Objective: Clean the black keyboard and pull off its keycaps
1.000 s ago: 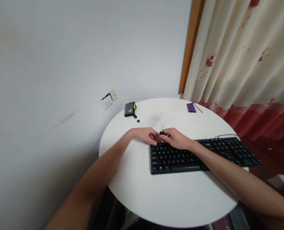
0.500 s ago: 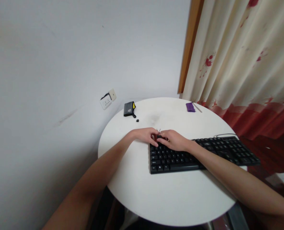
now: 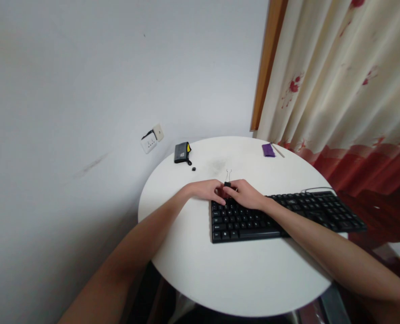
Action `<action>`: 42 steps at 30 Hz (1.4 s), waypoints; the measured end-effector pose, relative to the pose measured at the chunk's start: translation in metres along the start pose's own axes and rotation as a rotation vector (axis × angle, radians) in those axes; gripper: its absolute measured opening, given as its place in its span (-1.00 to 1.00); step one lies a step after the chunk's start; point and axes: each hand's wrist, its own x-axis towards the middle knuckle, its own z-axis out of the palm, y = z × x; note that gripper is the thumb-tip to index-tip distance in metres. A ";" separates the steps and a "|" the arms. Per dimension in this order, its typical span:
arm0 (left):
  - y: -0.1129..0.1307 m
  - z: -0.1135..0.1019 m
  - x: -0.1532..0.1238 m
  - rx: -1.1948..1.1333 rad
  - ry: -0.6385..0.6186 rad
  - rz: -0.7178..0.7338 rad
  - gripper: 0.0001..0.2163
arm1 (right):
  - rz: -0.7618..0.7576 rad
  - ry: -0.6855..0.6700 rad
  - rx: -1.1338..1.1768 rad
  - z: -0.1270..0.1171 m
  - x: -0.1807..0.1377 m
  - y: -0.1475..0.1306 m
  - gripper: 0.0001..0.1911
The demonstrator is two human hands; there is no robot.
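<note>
Over the upper left corner of the black keyboard [image 3: 253,233], my hands meet. A small black-bodied wire keycap puller [image 3: 227,184] stands upright between them, its two thin wires pointing up and curling at the tips. My right hand [image 3: 246,194] pinches its body, thumb on the near side. Curled in from the other side, my left hand [image 3: 207,189] has its fingertips at the same body and its thumb low over the keys. The inner fingers of both hands are partly hidden.
A small black piece [image 3: 193,169] lies near a grey pouch [image 3: 181,153] with a yellow edge. A purple packet [image 3: 268,150] and a thin stick [image 3: 278,150] are at the back right of the round white table [image 3: 240,279]. The keyboard's right end overhangs the table edge.
The keycap puller has risen slightly between my fingers, and its wires now stand longer and straighter above my hands. Both hands have barely moved.
</note>
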 end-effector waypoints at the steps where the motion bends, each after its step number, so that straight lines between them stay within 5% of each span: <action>1: -0.001 0.000 0.000 -0.002 0.005 0.003 -0.68 | 0.003 0.004 0.008 0.000 0.000 0.000 -0.64; 24: 0.000 0.002 0.000 -0.021 0.039 0.015 -0.72 | 0.086 0.075 0.017 0.012 0.004 0.012 -0.63; 36: 0.002 0.001 0.000 -0.051 0.038 0.076 -0.78 | 0.209 0.147 0.207 0.014 0.008 0.017 -0.60; 42: 0.004 0.001 0.000 -0.026 0.184 0.132 -0.83 | 0.239 0.247 0.212 0.010 0.007 0.014 -0.59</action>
